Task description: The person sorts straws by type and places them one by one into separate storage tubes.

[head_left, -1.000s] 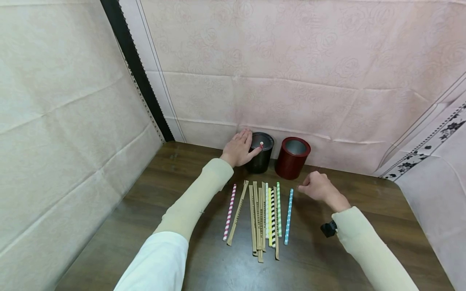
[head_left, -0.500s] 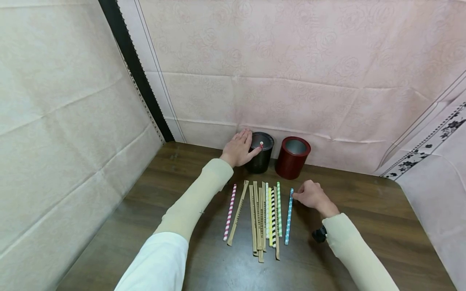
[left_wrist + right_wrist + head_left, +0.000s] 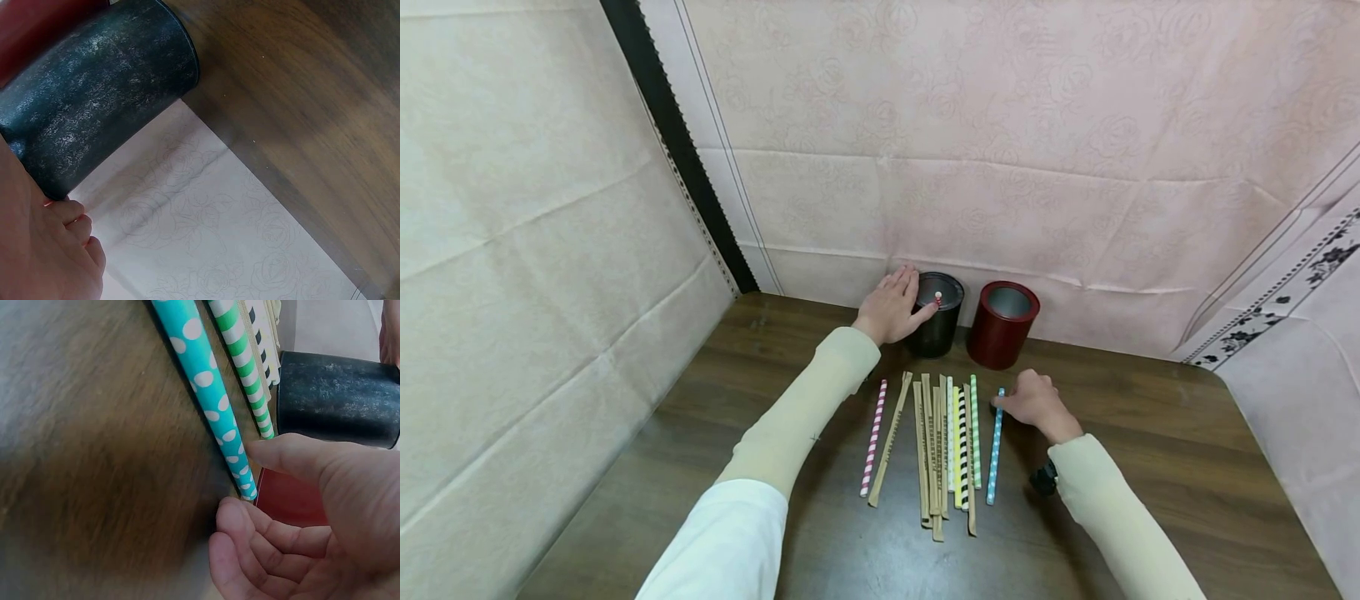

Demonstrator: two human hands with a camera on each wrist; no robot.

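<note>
A blue straw with white dots (image 3: 996, 458) lies on the table, its far end between the thumb and curved fingers of my right hand (image 3: 1036, 404). In the right wrist view the thumb (image 3: 284, 453) is on one side of that end and the fingers (image 3: 234, 519) on the other, with space between them. My left hand (image 3: 891, 307) rests at the rim of the black can (image 3: 936, 337), fingers spread and thumb across the opening. A red-and-white tip (image 3: 938, 297) shows beside that thumb; what it belongs to is unclear.
A dark red can (image 3: 996, 342) stands right of the black one, near the cloth backdrop (image 3: 1000, 217). Left of the blue straw lie a green striped straw (image 3: 975, 442), a yellow straw (image 3: 957, 450), several paper-wrapped sticks (image 3: 922, 458) and a pink striped straw (image 3: 873, 437).
My right hand has moved left, from beside the blue straw to its far end. The left hand stays at the black can.
</note>
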